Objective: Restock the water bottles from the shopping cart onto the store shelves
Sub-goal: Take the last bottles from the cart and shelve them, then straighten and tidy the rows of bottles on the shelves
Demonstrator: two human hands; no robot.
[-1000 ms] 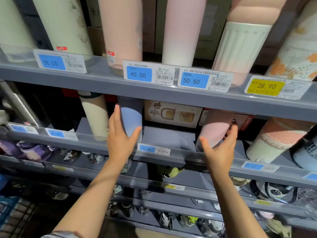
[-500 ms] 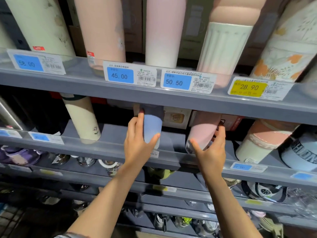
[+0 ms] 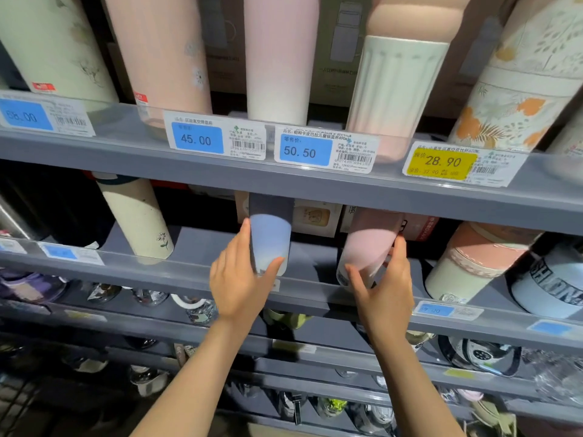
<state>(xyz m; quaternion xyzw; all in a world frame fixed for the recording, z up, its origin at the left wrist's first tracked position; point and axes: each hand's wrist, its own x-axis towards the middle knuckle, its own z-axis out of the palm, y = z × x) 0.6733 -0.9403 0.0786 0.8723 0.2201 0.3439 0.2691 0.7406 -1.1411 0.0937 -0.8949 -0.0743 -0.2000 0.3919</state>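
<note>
Head view, angled up at grey store shelves (image 3: pixel 315 187). I see both of the person's hands on the second shelf from the top.

Left hand (image 3: pixel 239 279): fingers and thumb curled round the lower body of a blue bottle (image 3: pixel 270 239). That bottle stands on the second shelf behind the clear front rail. Its upper part is cut off by the edge of the shelf above; the cap is not visible.

Right hand (image 3: pixel 383 288): thumb and fingers wrapped round a pink bottle (image 3: pixel 369 244), which tilts left toward me. Its base sits at the clear rail, but I cannot tell whether it rests flat on the shelf. Its top is likewise hidden under the upper shelf.

The two bottles are apart, with bare shelf between them. Behind them I see boxes (image 3: pixel 315 216), partly covered.

Left of the blue bottle stands a cream bottle (image 3: pixel 138 222), its top cut off. Right of the pink bottle stands a pink-and-cream container (image 3: pixel 467 263).

Upper shelf: tall bottles cropped by the frame edge, with price tags reading 45.00 (image 3: pixel 197 138), 50.50 (image 3: pixel 304 151) and 28.90 (image 3: pixel 441 162). Small print is illegible.

Lower shelves are dark and blurred; I cannot identify their contents.
</note>
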